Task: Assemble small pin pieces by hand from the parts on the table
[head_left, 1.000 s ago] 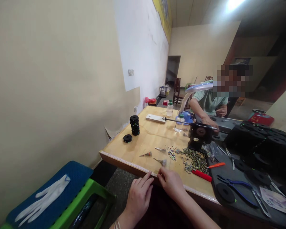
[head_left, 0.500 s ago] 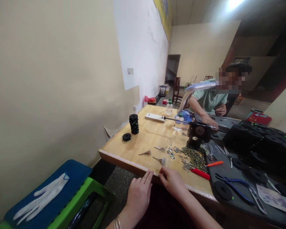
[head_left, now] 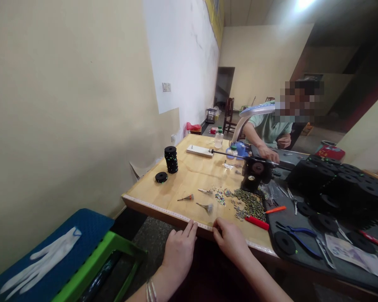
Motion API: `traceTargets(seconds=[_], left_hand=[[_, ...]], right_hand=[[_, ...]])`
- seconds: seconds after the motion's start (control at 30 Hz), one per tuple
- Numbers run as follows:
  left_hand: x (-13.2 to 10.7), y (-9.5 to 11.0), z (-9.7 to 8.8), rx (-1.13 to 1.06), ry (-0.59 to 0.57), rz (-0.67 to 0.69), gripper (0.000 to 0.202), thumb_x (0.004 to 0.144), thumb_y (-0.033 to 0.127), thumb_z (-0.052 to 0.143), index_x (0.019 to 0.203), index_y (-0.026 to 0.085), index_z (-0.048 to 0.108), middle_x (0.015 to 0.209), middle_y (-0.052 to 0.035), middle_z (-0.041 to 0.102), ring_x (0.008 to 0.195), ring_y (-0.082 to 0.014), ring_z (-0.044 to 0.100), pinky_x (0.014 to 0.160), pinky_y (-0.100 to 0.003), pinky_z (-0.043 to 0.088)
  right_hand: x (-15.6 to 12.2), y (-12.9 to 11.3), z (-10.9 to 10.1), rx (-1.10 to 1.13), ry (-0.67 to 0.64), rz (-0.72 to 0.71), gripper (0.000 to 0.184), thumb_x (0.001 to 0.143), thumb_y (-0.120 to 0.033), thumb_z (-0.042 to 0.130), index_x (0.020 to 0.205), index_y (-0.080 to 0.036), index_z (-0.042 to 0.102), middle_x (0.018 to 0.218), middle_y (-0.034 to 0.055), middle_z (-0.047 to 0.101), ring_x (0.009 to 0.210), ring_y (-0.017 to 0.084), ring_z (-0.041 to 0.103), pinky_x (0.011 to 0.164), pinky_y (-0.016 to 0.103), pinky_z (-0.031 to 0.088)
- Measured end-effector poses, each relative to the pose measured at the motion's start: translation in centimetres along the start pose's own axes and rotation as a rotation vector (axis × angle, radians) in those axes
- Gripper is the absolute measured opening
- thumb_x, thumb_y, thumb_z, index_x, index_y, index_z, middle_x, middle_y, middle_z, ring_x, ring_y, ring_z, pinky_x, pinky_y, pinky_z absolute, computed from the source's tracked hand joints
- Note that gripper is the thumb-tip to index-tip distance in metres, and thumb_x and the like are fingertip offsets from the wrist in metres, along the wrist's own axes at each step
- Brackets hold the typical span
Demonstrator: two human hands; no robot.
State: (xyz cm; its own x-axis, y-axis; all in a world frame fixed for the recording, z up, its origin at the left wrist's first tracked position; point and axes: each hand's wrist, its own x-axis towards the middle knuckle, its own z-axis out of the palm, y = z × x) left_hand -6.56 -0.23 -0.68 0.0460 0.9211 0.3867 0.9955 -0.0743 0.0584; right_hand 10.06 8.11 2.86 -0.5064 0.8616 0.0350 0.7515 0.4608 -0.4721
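Our left hand lies open and flat. Our right hand is curled; we cannot tell if it pinches something. Both have stayed on the near table edge.

- Pale wooden tabletop: smooth board, visible grain, faint sheen.
- Printed white tape strip along its near edge: matt, paper-like.
- Black mat at 3 o'clock on the table: dull and soft-looking.
- Stack of black round spools at 11 o'clock: matt, plastic-looking.
- Heap of tiny beads at 1 o'clock from the right hand: glossy, glinting.
- Red stick-shaped tool: smooth shiny plastic.
- Blue-handled pliers: coated grips, bare grey metal nose.
- White glove at 8 o'clock: thin limp cloth, on a blue textured cushion over a glossy green plastic stool.
- Thin bangles at the wrist of the left hand: polished metal.
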Motion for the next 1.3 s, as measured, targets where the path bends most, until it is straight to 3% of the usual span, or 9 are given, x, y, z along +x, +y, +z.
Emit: traceTargets(seconds=[0.37,0.53,0.63,0.77,0.9,1.0,1.13,1.3], left_hand=[[1.0,-0.2,-1.3,-0.181,-0.013,-0.058,0.029,0.086,0.011,0.053,0.112,0.016,0.067,0.112,-0.0139,0.073,0.083,-0.0279,0.072,0.072,-0.039,0.052],[2.2,0.3,-2.1,-0.536,0.057,0.035,0.031,0.087,0.016,0.054,0.116,0.017,0.062,0.114,-0.0114,0.071,0.099,-0.0244,0.068,0.087,-0.035,0.052],[2.9,1.5,-2.6,-0.808,-0.043,0.025,0.024,0.088,0.017,0.052,0.109,0.019,0.065,0.097,-0.0080,0.074,0.082,-0.0206,0.069,0.076,-0.029,0.053],[3.4,2.9,-3.6,-1.093,-0.208,-0.043,0.021,0.090,0.026,0.049,0.077,0.018,0.063,0.072,-0.0038,0.068,0.067,-0.0177,0.061,0.064,-0.025,0.047],[3.8,3.2,-4.6,-1.236,-0.320,-0.115,0.027,0.088,0.036,0.052,0.070,0.017,0.058,0.065,-0.0008,0.059,0.064,-0.0158,0.052,0.061,-0.024,0.041],[3.8,3.2,-5.1,-1.266,-0.372,-0.134,0.029,0.086,0.041,0.055,0.070,0.018,0.057,0.064,0.0006,0.055,0.064,-0.0152,0.049,0.061,-0.024,0.039],[3.6,3.5,-5.4,-1.323,-0.396,-0.173,0.029,0.084,0.044,0.057,0.071,0.018,0.056,0.066,0.0011,0.053,0.066,-0.0151,0.047,0.064,-0.024,0.039],[3.2,4.1,-5.3,-1.347,-0.408,-0.207,0.029,0.084,0.043,0.057,0.070,0.018,0.054,0.067,0.0016,0.050,0.066,-0.0145,0.044,0.063,-0.024,0.038]], right_hand=[[-0.3,0.1,0.2,0.005,0.029,-0.030,0.015,0.086,-0.015,0.049,0.082,-0.019,0.063,0.079,0.0063,0.071,0.074,0.021,0.064,0.063,0.026,0.038],[-1.1,0.4,-0.1,0.138,0.050,-0.059,0.013,0.086,-0.017,0.050,0.082,-0.019,0.062,0.076,0.0028,0.069,0.071,0.017,0.063,0.064,0.023,0.041],[-2.4,0.3,-0.6,0.322,0.103,-0.088,0.013,0.087,-0.020,0.050,0.080,-0.018,0.062,0.075,0.0028,0.068,0.069,0.017,0.062,0.064,0.023,0.043],[-4.3,0.3,-1.1,0.499,0.149,-0.108,0.011,0.086,-0.025,0.054,0.082,-0.018,0.062,0.075,0.0023,0.065,0.070,0.016,0.058,0.067,0.025,0.044],[-5.6,1.1,-0.8,0.978,0.010,0.034,0.032,0.089,-0.046,0.050,0.099,-0.017,0.060,0.072,0.0011,0.063,0.053,0.011,0.051,0.049,0.021,0.037],[-6.3,1.7,-0.5,1.239,-0.053,0.135,0.044,0.087,-0.055,0.046,0.099,-0.015,0.060,0.068,0.0019,0.064,0.045,0.009,0.047,0.043,0.020,0.029],[-7.3,1.8,-0.6,1.268,-0.050,0.169,0.036,0.085,-0.047,0.050,0.096,-0.014,0.061,0.060,-0.0010,0.061,0.040,0.007,0.037,0.041,0.019,0.022],[-8.1,1.5,-1.0,1.172,0.032,0.201,0.017,0.077,-0.030,0.055,0.086,-0.017,0.060,0.051,-0.0090,0.042,0.043,0.008,0.030,0.045,0.021,0.023]])
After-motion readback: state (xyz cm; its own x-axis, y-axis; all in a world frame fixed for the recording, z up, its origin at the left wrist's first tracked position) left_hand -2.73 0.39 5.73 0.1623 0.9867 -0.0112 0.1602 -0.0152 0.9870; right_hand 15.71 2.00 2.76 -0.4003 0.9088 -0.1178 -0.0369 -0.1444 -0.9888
